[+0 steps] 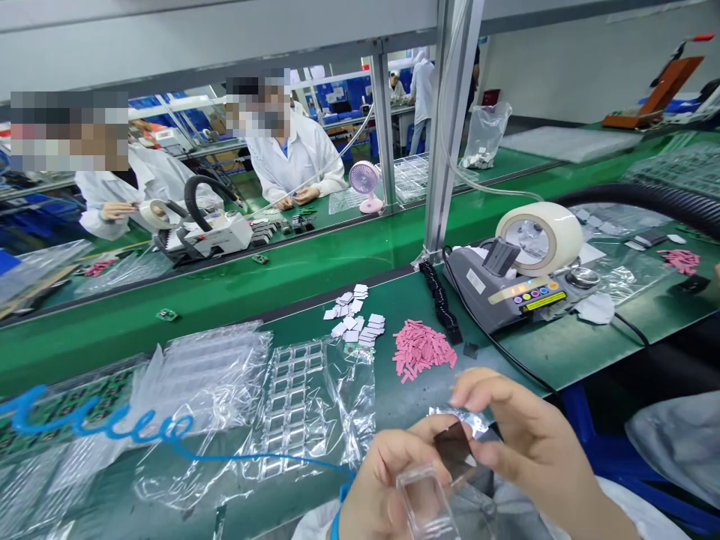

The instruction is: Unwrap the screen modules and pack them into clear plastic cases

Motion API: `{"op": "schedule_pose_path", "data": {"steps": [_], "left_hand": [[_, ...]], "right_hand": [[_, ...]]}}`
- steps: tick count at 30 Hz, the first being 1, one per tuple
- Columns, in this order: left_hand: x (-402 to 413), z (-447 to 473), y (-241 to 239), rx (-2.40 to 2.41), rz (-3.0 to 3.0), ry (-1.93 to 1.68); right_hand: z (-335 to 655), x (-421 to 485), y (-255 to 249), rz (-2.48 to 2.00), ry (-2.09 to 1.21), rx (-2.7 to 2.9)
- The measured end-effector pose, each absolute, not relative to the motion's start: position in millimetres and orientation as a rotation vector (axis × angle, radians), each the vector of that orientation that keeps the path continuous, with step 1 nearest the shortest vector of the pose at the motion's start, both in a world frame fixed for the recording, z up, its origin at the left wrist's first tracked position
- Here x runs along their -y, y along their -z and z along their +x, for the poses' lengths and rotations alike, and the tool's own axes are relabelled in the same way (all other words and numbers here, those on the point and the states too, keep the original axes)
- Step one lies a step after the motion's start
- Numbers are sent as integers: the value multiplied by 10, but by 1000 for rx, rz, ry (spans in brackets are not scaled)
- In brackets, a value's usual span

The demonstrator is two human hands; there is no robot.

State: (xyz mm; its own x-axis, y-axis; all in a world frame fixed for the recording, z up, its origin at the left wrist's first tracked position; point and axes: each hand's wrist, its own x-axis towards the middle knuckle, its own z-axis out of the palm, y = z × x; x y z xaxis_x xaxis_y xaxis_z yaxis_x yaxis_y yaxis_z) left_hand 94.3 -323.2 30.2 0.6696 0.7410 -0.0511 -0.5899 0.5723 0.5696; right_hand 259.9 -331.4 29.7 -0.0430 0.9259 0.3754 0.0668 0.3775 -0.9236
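Note:
My left hand (379, 480) is closed around a small clear plastic case (430, 504), a rectangular shell with raised edges. Between the two hands is a dark flat square piece (453, 444), pinched by the thumb and a bent finger of my right hand (532, 435). The left fingertips also touch or come close to its edge. A blue wrist strap (336, 519) circles my left wrist, with a coiled blue cord (140, 426) running from it to the left. Crumpled shiny film (475, 421) shows just behind the dark piece.
Pink strips (421, 349) lie heaped beyond my hands, near white pieces (354, 319). Left of them is a clear bagged tray (292, 397). A grey tape dispenser (506, 289) with a large roll (565, 236) stands to the right. Co-workers sit across a metal post (447, 150).

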Motion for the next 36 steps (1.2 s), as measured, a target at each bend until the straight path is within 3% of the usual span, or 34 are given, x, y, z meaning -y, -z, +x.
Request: {"op": "schedule_pose_path", "data": {"steps": [3,7,36], "left_hand": [[3229,945,-346,-380,694,-846],[3203,949,-327,-391,865,-902],[3143,914,-233,-377,1066,-822]], "right_hand": [[2603,3329,-444,-1114,-525,1635],[2589,3361,-483,-1212,-298,1789],[2568,3402,-306,-1258,-221,1724]]}}
